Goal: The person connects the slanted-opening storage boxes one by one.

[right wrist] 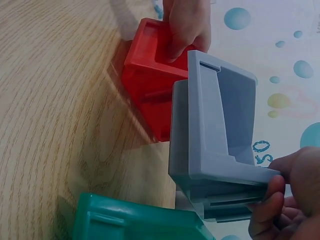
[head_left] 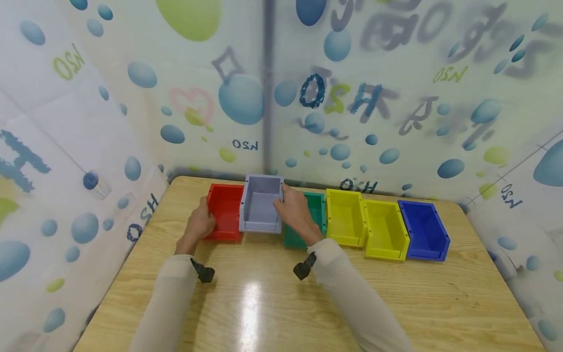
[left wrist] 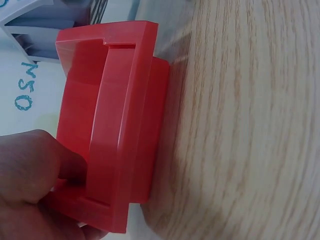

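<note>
A red storage bin point(head_left: 226, 212) is at the left end of a row, and my left hand point(head_left: 200, 222) grips its left side wall. In the left wrist view the thumb point(left wrist: 72, 165) reaches inside the red bin point(left wrist: 102, 115). Just to its right, a grey storage bin point(head_left: 263, 205) is held up off the table, its open front towards me. My right hand point(head_left: 296, 210) pinches the grey bin's right wall between thumb and fingers, as the right wrist view shows. Beneath the right hand and partly hidden by it is a green bin point(head_left: 317, 210).
Two yellow bins, one point(head_left: 345, 217) beside the green bin and another point(head_left: 386, 230) further right, stand next to a blue bin point(head_left: 423, 230) at the right end. All are near the back edge of the wooden table point(head_left: 352, 298). A patterned sheet point(head_left: 387, 122) hangs behind.
</note>
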`<state>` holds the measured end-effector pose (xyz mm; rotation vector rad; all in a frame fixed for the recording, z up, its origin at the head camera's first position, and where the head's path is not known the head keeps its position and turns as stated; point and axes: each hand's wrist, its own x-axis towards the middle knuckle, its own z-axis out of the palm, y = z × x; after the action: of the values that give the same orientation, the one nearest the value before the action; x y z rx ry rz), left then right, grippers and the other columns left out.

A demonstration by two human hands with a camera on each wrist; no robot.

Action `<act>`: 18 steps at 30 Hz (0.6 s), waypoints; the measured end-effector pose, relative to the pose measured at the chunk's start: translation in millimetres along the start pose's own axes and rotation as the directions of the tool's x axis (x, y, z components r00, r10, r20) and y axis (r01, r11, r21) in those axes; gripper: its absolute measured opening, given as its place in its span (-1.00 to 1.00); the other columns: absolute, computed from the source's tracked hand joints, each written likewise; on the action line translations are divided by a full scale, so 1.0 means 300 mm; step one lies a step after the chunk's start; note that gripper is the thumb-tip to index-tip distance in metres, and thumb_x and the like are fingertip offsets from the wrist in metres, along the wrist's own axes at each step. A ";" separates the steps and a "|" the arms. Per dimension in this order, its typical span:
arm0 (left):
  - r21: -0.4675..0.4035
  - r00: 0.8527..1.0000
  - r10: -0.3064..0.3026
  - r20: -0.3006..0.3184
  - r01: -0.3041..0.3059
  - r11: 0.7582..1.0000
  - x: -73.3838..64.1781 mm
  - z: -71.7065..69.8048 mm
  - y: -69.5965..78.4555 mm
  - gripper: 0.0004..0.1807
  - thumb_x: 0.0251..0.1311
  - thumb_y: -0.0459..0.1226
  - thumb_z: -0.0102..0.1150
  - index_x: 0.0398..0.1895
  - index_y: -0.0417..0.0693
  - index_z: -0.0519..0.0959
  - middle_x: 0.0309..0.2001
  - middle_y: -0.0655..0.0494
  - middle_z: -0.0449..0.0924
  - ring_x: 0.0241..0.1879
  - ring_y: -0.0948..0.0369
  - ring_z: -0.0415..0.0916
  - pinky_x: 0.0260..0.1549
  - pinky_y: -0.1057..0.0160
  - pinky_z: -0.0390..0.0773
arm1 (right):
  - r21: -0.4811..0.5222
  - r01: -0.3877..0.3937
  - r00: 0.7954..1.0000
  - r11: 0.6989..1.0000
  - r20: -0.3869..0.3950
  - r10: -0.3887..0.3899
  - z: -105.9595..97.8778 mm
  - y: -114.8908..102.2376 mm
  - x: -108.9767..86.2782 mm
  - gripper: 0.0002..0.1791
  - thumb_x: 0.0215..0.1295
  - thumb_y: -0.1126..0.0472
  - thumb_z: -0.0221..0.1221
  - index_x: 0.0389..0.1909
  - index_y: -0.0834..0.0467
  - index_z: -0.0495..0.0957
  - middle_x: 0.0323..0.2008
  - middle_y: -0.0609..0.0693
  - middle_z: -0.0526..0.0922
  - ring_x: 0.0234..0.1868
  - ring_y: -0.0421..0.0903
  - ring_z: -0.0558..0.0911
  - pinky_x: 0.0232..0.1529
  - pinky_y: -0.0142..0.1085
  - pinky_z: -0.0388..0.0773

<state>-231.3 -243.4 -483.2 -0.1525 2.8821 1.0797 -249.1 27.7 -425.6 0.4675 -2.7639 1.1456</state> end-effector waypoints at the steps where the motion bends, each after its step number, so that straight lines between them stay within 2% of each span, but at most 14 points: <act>1: -0.002 1.000 -0.001 0.001 0.001 1.000 0.000 0.000 -0.001 -0.39 0.24 -0.48 -0.27 0.39 -0.38 -0.01 0.16 -0.52 0.41 0.05 -0.28 0.48 0.05 -0.20 0.46 | 0.003 -0.002 1.000 1.000 0.000 0.002 0.000 -0.001 0.000 -0.66 0.31 0.35 0.02 0.07 0.35 0.53 -0.79 -0.10 0.17 -0.82 -0.22 0.10 -0.79 -0.41 0.06; 9: -0.006 1.000 -0.013 0.005 0.013 1.000 0.002 0.002 -0.002 -0.40 0.25 -0.48 -0.26 0.39 -0.37 0.00 0.17 -0.50 0.41 0.07 -0.27 0.47 0.07 -0.19 0.45 | -0.008 -0.019 1.000 1.000 0.003 0.019 0.004 -0.003 0.003 -0.60 0.32 0.34 0.02 0.15 0.36 0.50 -0.79 -0.10 0.19 -0.82 -0.22 0.14 -0.80 -0.42 0.07; 14: -0.006 1.000 -0.017 0.006 0.017 1.000 0.002 0.003 0.000 -0.39 0.26 -0.48 -0.26 0.40 -0.37 -0.01 0.18 -0.51 0.40 0.08 -0.27 0.47 0.07 -0.19 0.46 | -0.020 -0.035 0.999 0.999 0.012 0.035 0.005 0.002 0.002 -0.50 0.33 0.33 0.03 0.28 0.37 0.42 -0.80 -0.11 0.19 -0.84 -0.23 0.13 -0.81 -0.43 0.07; 18: -0.005 1.000 -0.020 0.003 0.020 1.000 0.003 0.002 0.002 -0.38 0.25 -0.48 -0.25 0.41 -0.37 -0.01 0.19 -0.50 0.40 0.08 -0.27 0.47 0.08 -0.20 0.46 | -0.042 -0.030 0.999 0.999 0.018 0.031 0.007 0.004 -0.003 -0.57 0.33 0.32 0.02 0.19 0.37 0.47 -0.78 -0.10 0.21 -0.83 -0.23 0.16 -0.81 -0.43 0.08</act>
<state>-232.1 -242.6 -483.4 -0.1794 2.8695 1.0836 -248.6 27.3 -428.0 0.4351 -2.8145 1.0926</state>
